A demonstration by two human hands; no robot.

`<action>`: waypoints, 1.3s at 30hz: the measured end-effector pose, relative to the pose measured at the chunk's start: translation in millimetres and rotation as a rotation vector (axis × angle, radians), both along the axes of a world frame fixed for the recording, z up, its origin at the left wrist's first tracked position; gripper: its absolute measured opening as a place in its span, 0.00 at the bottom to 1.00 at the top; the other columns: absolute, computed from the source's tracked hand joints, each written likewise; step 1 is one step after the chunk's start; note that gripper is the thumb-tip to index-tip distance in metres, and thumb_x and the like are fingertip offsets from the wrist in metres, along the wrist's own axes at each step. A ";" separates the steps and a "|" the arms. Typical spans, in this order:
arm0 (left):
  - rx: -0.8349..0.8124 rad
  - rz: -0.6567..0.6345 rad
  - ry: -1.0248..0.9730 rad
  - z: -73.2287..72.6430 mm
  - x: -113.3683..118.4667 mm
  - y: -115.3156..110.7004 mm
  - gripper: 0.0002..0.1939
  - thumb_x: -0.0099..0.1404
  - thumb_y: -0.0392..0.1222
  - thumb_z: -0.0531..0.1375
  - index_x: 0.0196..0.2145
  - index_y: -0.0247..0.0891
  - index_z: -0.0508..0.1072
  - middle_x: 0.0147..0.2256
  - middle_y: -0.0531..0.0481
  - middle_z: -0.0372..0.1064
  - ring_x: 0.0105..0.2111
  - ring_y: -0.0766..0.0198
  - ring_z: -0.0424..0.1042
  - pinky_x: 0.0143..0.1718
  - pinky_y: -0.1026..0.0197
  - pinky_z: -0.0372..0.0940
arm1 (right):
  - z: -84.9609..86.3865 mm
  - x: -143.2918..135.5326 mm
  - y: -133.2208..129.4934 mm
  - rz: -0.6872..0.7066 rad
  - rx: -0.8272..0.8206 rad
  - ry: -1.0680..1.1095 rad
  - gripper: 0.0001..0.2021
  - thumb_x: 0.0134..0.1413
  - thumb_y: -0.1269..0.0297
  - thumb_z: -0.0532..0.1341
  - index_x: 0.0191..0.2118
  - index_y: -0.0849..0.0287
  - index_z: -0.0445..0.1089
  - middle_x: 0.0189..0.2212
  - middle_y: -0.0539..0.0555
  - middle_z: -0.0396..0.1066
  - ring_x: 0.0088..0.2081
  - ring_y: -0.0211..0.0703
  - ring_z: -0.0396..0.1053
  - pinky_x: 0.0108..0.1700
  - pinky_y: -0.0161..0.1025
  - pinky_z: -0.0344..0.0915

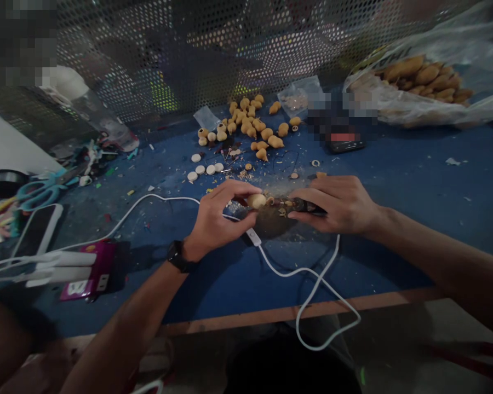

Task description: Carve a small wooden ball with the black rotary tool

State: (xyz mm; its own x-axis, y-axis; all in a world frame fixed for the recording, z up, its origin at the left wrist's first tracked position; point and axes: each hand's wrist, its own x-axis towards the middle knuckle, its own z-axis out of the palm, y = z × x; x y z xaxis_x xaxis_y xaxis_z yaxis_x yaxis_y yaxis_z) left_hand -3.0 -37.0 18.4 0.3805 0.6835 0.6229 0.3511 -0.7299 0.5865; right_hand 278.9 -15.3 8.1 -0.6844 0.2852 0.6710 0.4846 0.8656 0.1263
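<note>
Near the middle of the blue table, my left hand [224, 213] holds a small tan gourd [256, 201] between thumb and fingers. To its right, my right hand [339, 205] is closed around a dark handheld tool [308, 206], whose thin tip points left toward the gourd. Tan shavings lie between and below the two. A white cord [287, 273] with an inline switch [253, 236] runs beneath my left hand and loops over the table's front edge.
Behind my hands lie a pile of small gourds [246, 120] and white discs [200, 170]. A plastic bag of gourds [427, 82] is back right, near a black phone-like device [345, 143]. Blue scissors [39, 191], a magenta power box [94, 271] and a bottle [102, 117] stand left.
</note>
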 end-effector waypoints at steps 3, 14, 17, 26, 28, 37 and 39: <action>-0.147 -0.015 -0.079 -0.1 0.4 -0.5 0.15 0.64 0.35 0.68 0.49 0.41 0.80 0.46 0.46 0.78 0.41 0.63 0.80 0.40 0.63 0.78 | 0.2 -0.1 0.1 -0.008 -0.009 0.021 0.12 0.72 0.55 0.63 0.46 0.59 0.73 0.27 0.52 0.76 0.27 0.42 0.73 0.31 0.39 0.66; -0.873 -0.139 -0.496 2.1 3.7 5.7 0.21 0.68 0.60 0.67 0.45 0.38 0.80 0.29 0.53 0.74 0.26 0.69 0.76 0.29 0.66 0.74 | -1.6 0.7 0.5 -0.015 -0.027 0.030 0.11 0.71 0.55 0.63 0.46 0.58 0.73 0.26 0.50 0.75 0.27 0.41 0.71 0.31 0.38 0.65; -1.020 -0.098 -0.530 7.0 7.6 3.2 0.25 0.67 0.64 0.67 0.42 0.37 0.77 0.25 0.54 0.72 0.22 0.70 0.72 0.26 0.67 0.70 | -3.1 1.4 0.6 -0.026 -0.034 0.025 0.11 0.71 0.54 0.63 0.46 0.57 0.73 0.26 0.49 0.74 0.27 0.41 0.71 0.31 0.39 0.64; -1.273 0.059 -0.547 13.1 13.0 -0.6 0.24 0.70 0.66 0.62 0.42 0.39 0.75 0.24 0.55 0.67 0.18 0.72 0.61 0.17 0.67 0.52 | -4.0 0.8 -0.4 -0.052 -0.077 -0.016 0.13 0.72 0.52 0.61 0.46 0.56 0.75 0.26 0.51 0.75 0.27 0.43 0.71 0.31 0.40 0.64; -1.270 0.056 -0.536 12.5 11.6 0.0 0.26 0.70 0.68 0.60 0.42 0.40 0.75 0.23 0.55 0.65 0.17 0.73 0.58 0.17 0.67 0.48 | -3.8 0.6 -0.2 -0.048 -0.059 -0.015 0.13 0.72 0.52 0.61 0.45 0.56 0.75 0.26 0.51 0.75 0.27 0.42 0.71 0.30 0.40 0.64; -1.277 -0.014 -0.536 15.8 10.4 -3.0 0.20 0.70 0.58 0.60 0.46 0.39 0.75 0.27 0.55 0.61 0.19 0.73 0.52 0.18 0.66 0.48 | -3.6 -0.3 0.0 -0.019 -0.055 0.003 0.12 0.72 0.53 0.62 0.45 0.57 0.74 0.26 0.50 0.75 0.27 0.42 0.72 0.30 0.39 0.64; -1.288 -0.013 -0.564 17.4 12.7 -5.0 0.15 0.67 0.49 0.60 0.46 0.38 0.75 0.29 0.53 0.63 0.21 0.72 0.56 0.19 0.66 0.49 | -4.2 0.2 0.0 -0.040 -0.077 -0.014 0.12 0.72 0.53 0.61 0.44 0.56 0.75 0.26 0.50 0.75 0.27 0.42 0.72 0.31 0.39 0.64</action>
State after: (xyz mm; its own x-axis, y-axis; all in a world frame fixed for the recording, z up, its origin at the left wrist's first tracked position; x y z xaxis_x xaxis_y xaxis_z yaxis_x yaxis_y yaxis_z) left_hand 9.7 -42.0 35.9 0.3035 0.8822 -0.3600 -0.1552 0.4186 0.8948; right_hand 279.2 -15.3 3.9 -0.6805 0.3629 0.6366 0.5179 0.8528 0.0673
